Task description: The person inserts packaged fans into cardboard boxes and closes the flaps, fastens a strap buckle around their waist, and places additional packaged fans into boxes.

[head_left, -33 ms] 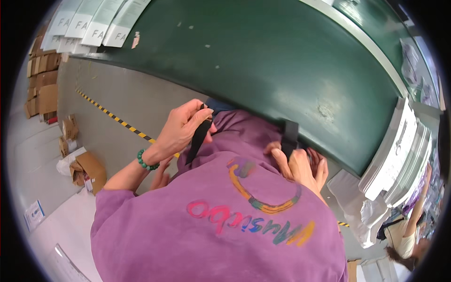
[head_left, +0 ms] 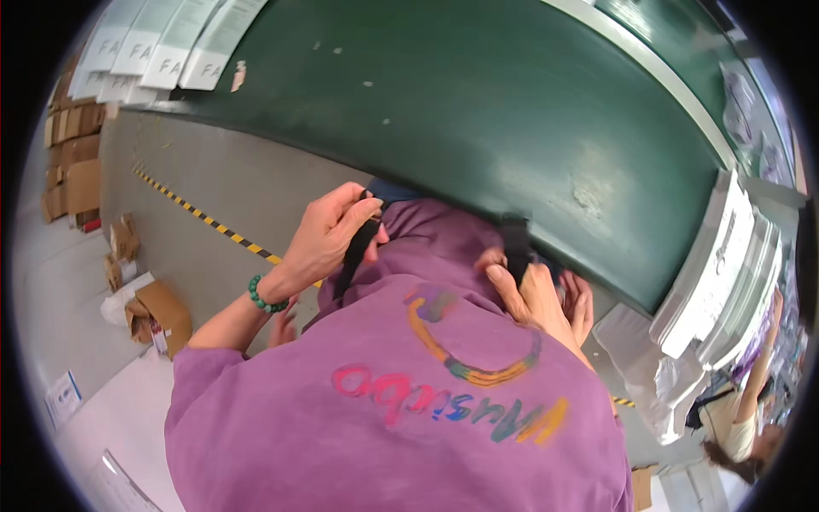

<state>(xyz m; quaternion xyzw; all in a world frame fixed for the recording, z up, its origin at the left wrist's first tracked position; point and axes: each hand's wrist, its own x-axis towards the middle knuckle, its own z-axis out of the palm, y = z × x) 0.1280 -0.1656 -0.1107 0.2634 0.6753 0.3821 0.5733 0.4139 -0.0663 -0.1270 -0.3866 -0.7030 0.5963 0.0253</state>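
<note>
My left hand (head_left: 334, 226) is closed in a pinch on a black strap (head_left: 348, 263), which hangs down from the fingers along the side of the purple shirt (head_left: 426, 358). On the other side of my waist, my right hand (head_left: 539, 294) is curled around a second black strap (head_left: 517, 243), whose upper part sticks up near the table edge. More fingers (head_left: 578, 305) show just right of my right hand, and blurred fingers (head_left: 281, 326) show beneath my left forearm; whose they are I cannot tell. A green bead bracelet (head_left: 264, 294) sits on my left wrist.
A green-topped table (head_left: 478, 128) spans the front. White stacks of printed packs (head_left: 162, 51) stand far left, a white paper stack (head_left: 708, 264) at right. Cardboard boxes (head_left: 162, 311) lie on the floor at left, past striped tape (head_left: 205, 220). Another person (head_left: 734, 427) is at far right.
The strap at my right hand has shifted slightly left and looks blurred. The whole view has moved a little; my left hand keeps its pinch on the strap.
</note>
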